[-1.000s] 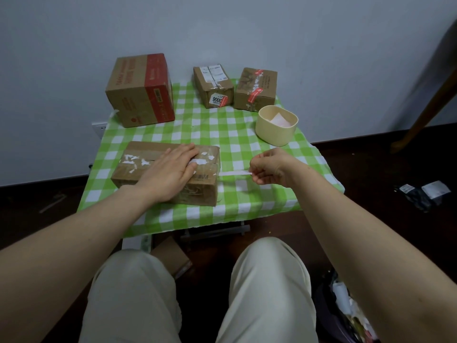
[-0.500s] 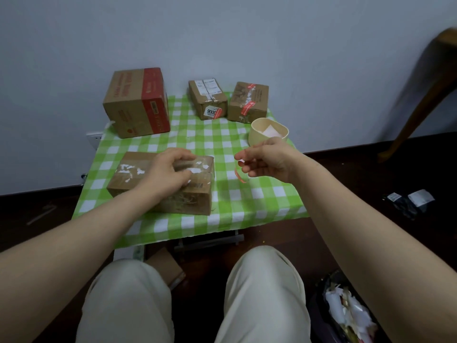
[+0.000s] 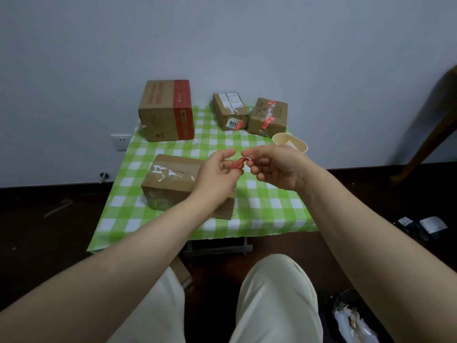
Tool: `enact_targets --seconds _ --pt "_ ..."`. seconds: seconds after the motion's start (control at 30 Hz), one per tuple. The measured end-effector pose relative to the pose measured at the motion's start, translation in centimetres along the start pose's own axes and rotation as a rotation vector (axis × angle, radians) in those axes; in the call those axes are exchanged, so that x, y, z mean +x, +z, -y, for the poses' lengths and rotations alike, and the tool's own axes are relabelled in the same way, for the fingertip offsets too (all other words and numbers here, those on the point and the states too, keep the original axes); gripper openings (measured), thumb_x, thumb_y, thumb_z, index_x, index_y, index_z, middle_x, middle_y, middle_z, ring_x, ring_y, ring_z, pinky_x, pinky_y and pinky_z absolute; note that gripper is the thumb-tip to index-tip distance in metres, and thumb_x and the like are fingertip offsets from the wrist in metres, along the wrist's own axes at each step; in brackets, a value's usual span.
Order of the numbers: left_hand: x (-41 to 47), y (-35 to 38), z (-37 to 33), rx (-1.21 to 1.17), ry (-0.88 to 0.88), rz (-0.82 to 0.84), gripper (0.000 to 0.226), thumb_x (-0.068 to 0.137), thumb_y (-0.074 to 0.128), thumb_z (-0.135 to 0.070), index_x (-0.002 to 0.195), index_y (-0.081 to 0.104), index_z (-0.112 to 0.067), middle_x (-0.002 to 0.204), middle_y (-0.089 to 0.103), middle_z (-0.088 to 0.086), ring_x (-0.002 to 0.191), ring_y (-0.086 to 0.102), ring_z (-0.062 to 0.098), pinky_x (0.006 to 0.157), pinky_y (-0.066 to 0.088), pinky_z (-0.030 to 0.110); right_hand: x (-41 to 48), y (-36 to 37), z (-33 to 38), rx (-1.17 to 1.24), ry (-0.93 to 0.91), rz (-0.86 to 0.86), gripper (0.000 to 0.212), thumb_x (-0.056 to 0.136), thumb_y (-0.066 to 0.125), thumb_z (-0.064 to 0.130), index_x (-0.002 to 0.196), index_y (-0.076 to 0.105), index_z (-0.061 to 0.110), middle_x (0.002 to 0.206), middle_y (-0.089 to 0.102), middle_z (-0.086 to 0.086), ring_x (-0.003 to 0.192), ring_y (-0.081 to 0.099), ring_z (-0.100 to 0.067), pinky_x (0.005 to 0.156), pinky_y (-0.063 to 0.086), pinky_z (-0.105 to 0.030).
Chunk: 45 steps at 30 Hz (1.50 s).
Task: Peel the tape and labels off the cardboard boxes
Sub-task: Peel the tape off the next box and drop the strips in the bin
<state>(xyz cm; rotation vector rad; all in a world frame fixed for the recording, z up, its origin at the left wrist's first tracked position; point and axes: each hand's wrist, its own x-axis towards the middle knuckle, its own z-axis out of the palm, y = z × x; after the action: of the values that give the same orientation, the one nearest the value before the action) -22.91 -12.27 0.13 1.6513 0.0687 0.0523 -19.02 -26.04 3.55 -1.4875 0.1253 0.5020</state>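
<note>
A: What's caught in the grip?

B: A red strip of tape (image 3: 238, 163), pinched at both ends. The left hand (image 3: 217, 174) has thumb and forefinger closed on its lower end, and the right hand (image 3: 274, 167) has its fingertips (image 3: 246, 154) closed on the upper end, where a bit of white shows. It hangs in the air between the two hands, off any box

A: How will it handle?

B: I'd judge it nearly weightless, limp, and sticky on one face, so it will want to curl and cling to skin. Best held by the very ends, as now, then rolled off one fingertip with the other hand

A: Which way does it run?

B: Its long axis slants from the left grip, nearer the person, up and away to the right grip. Which face is the sticky one I cannot tell

A: And outward from there?

B: Straight below the left grip sits the near box (image 3: 173, 184), with torn white scraps of tape along its top seam. Just beyond the right grip stands a beige cup (image 3: 294, 142) with paper bits inside, a likely place for the strip. Farther off, along the back of the bench (image 3: 269, 201), stand a large box with a red band (image 3: 165, 112), a labelled box (image 3: 230, 111) and a box with red stickers (image 3: 268, 117), all not yet stripped
</note>
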Motion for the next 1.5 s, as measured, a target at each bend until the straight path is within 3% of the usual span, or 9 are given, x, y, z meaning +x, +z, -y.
enact_targets --seconds 0.2,0.37,0.47,0.63,0.8,1.0,1.13,1.27,1.5 --pt "-0.9 -1.5 -0.7 -0.124 -0.08 -0.02 0.015 0.094 0.049 -0.004 0.098 0.063 -0.007 0.078 0.064 0.004 0.071 0.061 0.011 0.066 0.054 0.021 -0.2 1.7 -0.2 0.151 0.093 0.053 0.018 0.093 0.047 0.009 0.082 0.059 0.001 0.05 0.062 -0.004 0.039 0.057 -0.008 0.037 0.047 -0.015" --pt "-1.0 -2.5 -0.8 -0.09 -0.1 0.006 0.019 0.095 0.048 -0.004 0.085 0.062 -0.013 0.072 0.063 0.003 0.059 0.057 0.008 0.056 0.053 0.017 -0.5 1.9 -0.1 -0.183 0.037 0.026 0.048 0.089 0.048 0.053 0.091 0.063 0.008 0.065 0.061 -0.002 0.051 0.053 -0.012 0.041 0.037 -0.02" --pt "-1.1 -3.0 -0.7 -0.057 -0.108 0.049 0.017 0.092 0.054 -0.005 0.082 0.065 -0.012 0.074 0.064 0.005 0.061 0.057 0.011 0.061 0.055 0.02 -0.8 2.2 -0.4 -0.392 -0.116 -0.002 0.04 0.074 0.075 0.036 0.101 0.066 0.007 0.078 0.062 -0.001 0.063 0.055 -0.009 0.051 0.041 -0.022" --pt "-1.0 -3.8 -0.6 -0.048 -0.173 0.052 0.024 0.09 0.049 0.002 0.108 0.065 -0.003 0.079 0.067 0.008 0.062 0.06 0.01 0.059 0.055 0.019 -0.5 2.2 -0.8 -0.4 -0.229 -0.057 0.005 0.077 0.072 0.005 0.077 0.067 0.005 0.068 0.065 -0.007 0.055 0.058 -0.01 0.043 0.043 -0.018" --pt "-0.1 -5.3 -1.2 -0.064 -0.213 0.022 0.033 0.091 0.048 0.003 0.121 0.058 -0.004 0.092 0.067 0.015 0.071 0.067 0.016 0.063 0.059 0.024 -0.2 2.7 -0.8 -0.41 -0.212 -0.06 0.007 0.081 0.068 0.005 0.075 0.065 0.007 0.069 0.065 -0.006 0.054 0.059 -0.009 0.045 0.046 -0.017" --pt "1.8 -7.4 -2.3 0.007 -0.188 -0.013 0.018 0.091 0.057 -0.003 0.105 0.067 -0.007 0.099 0.066 0.011 0.088 0.066 0.016 0.059 0.058 0.021 0.4 3.9 0.1 -0.328 -0.195 -0.06 0.009 0.086 0.062 0.003 0.078 0.06 0.006 0.068 0.06 -0.008 0.05 0.059 -0.009 0.04 0.046 -0.018" --pt "3.0 -8.5 -2.7 0.034 -0.175 -0.033 0.03 0.084 0.064 0.002 0.112 0.064 -0.008 0.088 0.065 0.013 0.074 0.067 0.017 0.061 0.059 0.024 1.3 4.4 0.4 -0.294 -0.197 -0.106 0.005 0.083 0.065 -0.001 0.082 0.06 0.0 0.065 0.058 -0.013 0.046 0.056 -0.014 0.042 0.05 -0.021" --pt "4.0 -9.9 -2.5 0.02 -0.217 -0.043 0.015 0.079 0.068 0.003 0.092 0.066 -0.003 0.09 0.067 0.019 0.07 0.07 0.02 0.057 0.058 0.021 2.3 4.8 0.0 -0.229 -0.155 -0.127 0.025 0.079 0.068 -0.005 0.099 0.054 -0.004 0.064 0.058 -0.017 0.042 0.055 -0.016 0.044 0.052 -0.023" --pt "5.4 -10.7 -0.7 0.035 -0.27 -0.071 0.005 0.084 0.062 0.005 0.086 0.065 0.002 0.087 0.061 0.014 0.071 0.064 0.02 0.054 0.056 0.015 4.6 6.7 -0.7 -0.367 -0.1 -0.167 0.011 0.083 0.066 0.002 0.072 0.063 0.0 0.06 0.058 -0.012 0.045 0.054 -0.016 0.041 0.051 -0.022"
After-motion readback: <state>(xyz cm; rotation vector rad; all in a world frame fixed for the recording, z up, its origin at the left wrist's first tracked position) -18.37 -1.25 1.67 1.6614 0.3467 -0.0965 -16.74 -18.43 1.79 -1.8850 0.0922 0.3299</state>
